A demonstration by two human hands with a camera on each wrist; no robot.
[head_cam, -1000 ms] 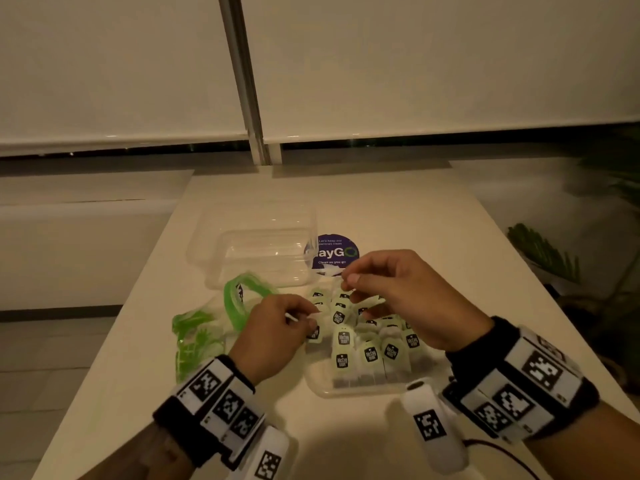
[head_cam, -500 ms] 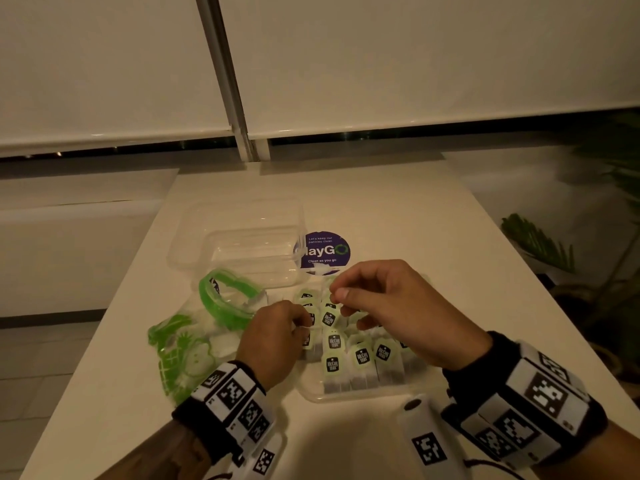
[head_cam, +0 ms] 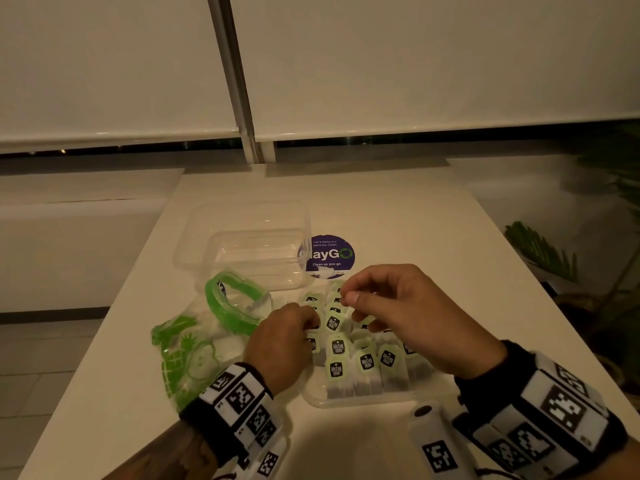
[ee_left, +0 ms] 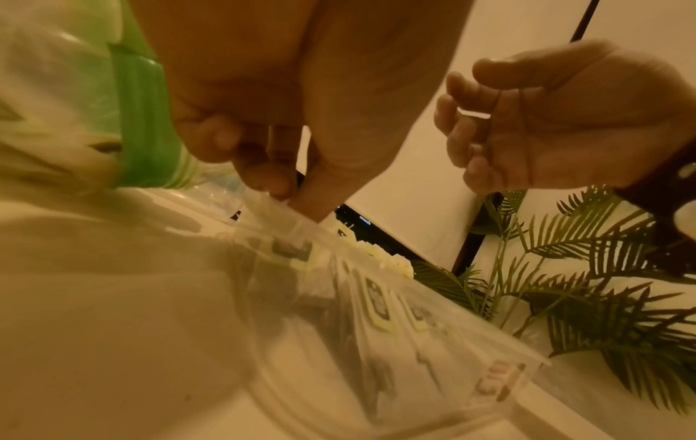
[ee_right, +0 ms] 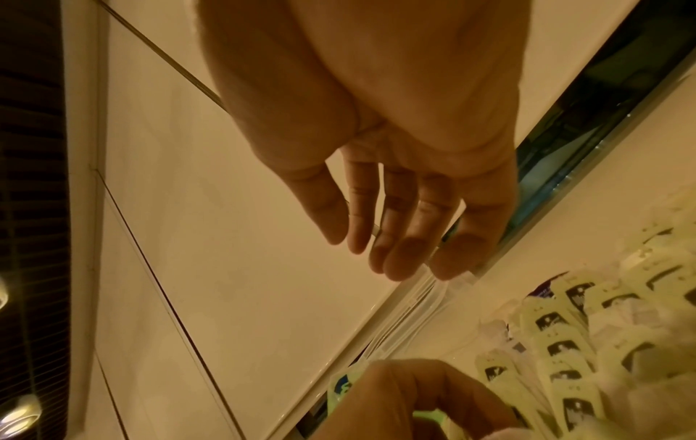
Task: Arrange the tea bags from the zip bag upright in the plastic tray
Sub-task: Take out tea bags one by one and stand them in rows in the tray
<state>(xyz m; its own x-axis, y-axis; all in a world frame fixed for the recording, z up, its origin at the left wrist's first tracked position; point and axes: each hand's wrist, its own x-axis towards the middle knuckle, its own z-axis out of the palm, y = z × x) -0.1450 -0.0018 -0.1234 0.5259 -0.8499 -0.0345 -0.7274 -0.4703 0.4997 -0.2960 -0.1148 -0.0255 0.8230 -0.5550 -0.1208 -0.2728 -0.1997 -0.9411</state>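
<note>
Pale green tags with black labels top the tea bags (head_cam: 367, 363) at lower centre. Left of them, the zip bag (head_cam: 194, 344) is clear with bright green fruit prints. Purple round sticker (head_cam: 329, 256) on the cream counter (head_cam: 398, 209).

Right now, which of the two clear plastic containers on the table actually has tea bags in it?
The near tray, right under both hands, holds rows of upright tea bags. The deeper clear tub behind it, beside the purple sticker, holds none.

On the table (head_cam: 398, 216), the plastic tray (head_cam: 360, 400) lies nearest the person, with tea bags (head_cam: 367, 362) standing upright in it. The zip bag (head_cam: 194, 348) lies to the tray's left. Behind both sits a clear container (head_cam: 242, 244), with a round sticker (head_cam: 329, 254) just right of it.
</note>
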